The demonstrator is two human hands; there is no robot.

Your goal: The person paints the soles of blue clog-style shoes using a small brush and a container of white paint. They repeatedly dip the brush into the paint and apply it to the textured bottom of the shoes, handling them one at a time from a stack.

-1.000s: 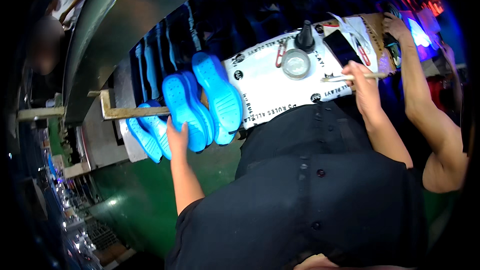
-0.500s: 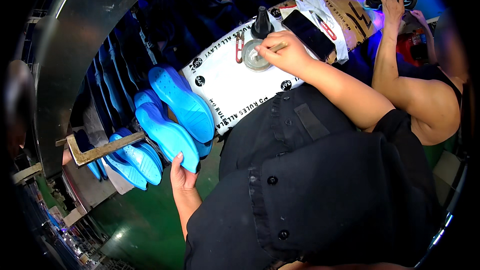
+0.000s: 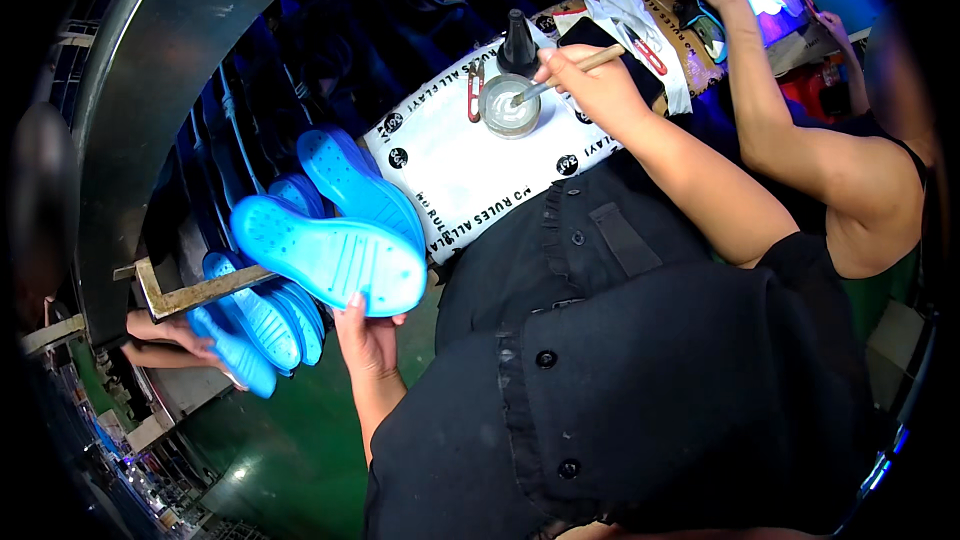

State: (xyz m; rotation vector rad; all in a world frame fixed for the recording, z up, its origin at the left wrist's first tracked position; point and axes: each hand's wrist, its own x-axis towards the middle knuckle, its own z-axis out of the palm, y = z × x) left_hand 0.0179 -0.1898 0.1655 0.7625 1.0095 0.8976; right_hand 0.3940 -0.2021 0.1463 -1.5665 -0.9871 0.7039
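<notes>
My left hand (image 3: 368, 345) grips a bright blue shoe sole (image 3: 325, 250) at its heel, thumb on the upper face. The sole is held tilted, with its toe pointing left, over another blue sole (image 3: 352, 175) at the white-covered work surface's left edge. My right hand (image 3: 600, 90) is closed around the wooden handle of a brush (image 3: 600, 57). The brush tip dips into a small round glass jar (image 3: 511, 120) with whitish, wet-looking contents. Directly behind the jar stands a black bottle with a tapered nozzle (image 3: 517, 45).
Red thread snips (image 3: 475, 92) lie left of the jar; another red pair (image 3: 648, 56) rests on white cloth. Several blue soles (image 3: 262, 315) stand beside a metal bracket (image 3: 205, 292), where another person's hand (image 3: 185, 338) touches one. At right, a co-worker's arm (image 3: 755, 105) reaches over a dark shoe (image 3: 704, 32).
My left hand has lifted and turned its sole, swinging the face toward me. My right hand has risen slightly, tilting the brush. Another person's hand has come in at left; the right co-worker's hand moved left.
</notes>
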